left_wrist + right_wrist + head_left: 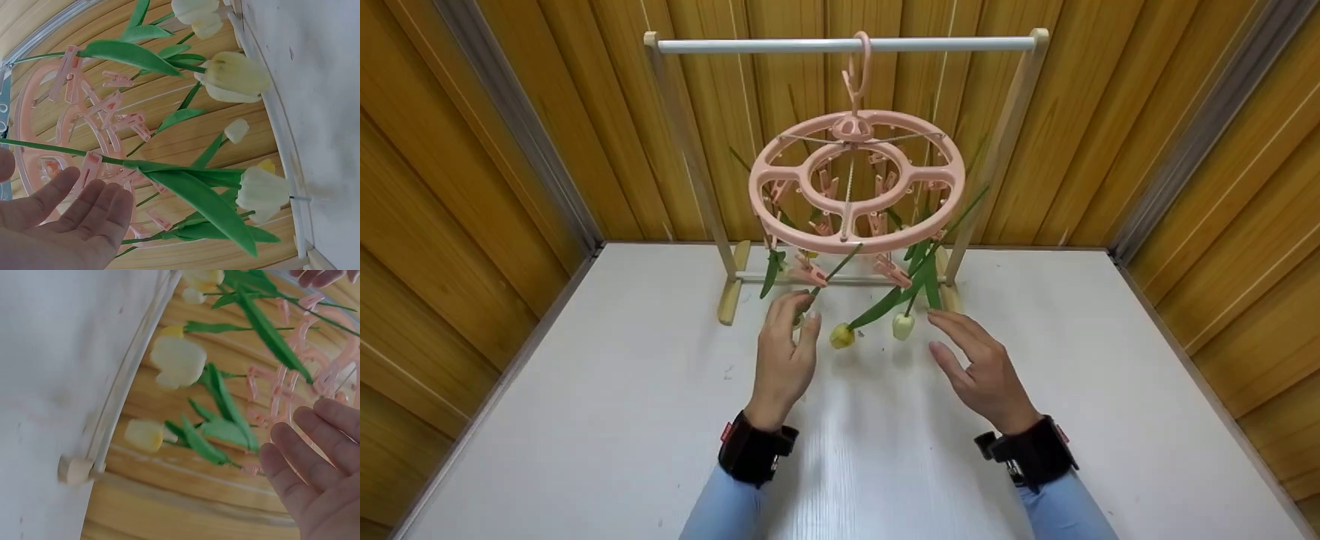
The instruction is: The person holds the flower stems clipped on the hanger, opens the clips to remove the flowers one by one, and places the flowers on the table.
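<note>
A pink round clip hanger hangs by its hook, with artificial tulips pinned head-down in its clips. My left hand is at the hanger's front left, fingers loosely bent beside a pink clip that holds the green stem of a white tulip; nothing is gripped. To the front right, my right hand is held up with its fingers extended, apart from the flowers. Between the hands hang a yellow tulip and a pale white tulip.
The hanger's hook sits on a white rod of a stand with wooden side posts and feet. Beneath is a white table, with wood-patterned walls behind and on both sides.
</note>
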A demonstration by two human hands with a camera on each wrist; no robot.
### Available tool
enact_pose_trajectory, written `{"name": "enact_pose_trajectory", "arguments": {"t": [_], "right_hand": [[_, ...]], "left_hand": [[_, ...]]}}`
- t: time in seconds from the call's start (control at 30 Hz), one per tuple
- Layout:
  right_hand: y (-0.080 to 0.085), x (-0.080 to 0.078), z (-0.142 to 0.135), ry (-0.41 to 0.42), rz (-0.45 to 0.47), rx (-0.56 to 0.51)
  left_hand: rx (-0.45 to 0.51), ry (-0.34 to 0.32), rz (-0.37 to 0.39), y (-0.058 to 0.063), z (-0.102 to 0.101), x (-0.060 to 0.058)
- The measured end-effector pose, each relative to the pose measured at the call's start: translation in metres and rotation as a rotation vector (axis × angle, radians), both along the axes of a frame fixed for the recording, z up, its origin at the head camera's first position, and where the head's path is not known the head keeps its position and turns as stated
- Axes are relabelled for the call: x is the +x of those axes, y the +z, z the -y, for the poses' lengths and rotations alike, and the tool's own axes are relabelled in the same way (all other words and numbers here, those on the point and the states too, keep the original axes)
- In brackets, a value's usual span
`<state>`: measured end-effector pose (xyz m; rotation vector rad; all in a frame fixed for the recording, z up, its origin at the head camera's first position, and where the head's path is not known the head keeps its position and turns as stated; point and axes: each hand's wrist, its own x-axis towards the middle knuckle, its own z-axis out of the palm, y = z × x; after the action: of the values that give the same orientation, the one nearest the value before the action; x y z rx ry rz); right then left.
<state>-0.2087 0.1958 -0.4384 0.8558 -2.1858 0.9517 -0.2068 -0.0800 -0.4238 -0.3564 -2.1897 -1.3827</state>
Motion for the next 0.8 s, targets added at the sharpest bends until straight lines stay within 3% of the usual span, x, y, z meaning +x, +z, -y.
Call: {"name": "enact_pose_trajectory", "arguments": {"t": [0.37,0.8], "right_hand": [[0.017,-0.014,0.039,0.121,0.045,-0.121],[0.027,-0.034,0.071,0.206,0.278,-0.207]], "left_hand": [[0.22,-0.012,0.003,-0.005,-0.013,-0.012],[0.351,0.003,0.012,-0.006,-0.021,-0.018]]}}
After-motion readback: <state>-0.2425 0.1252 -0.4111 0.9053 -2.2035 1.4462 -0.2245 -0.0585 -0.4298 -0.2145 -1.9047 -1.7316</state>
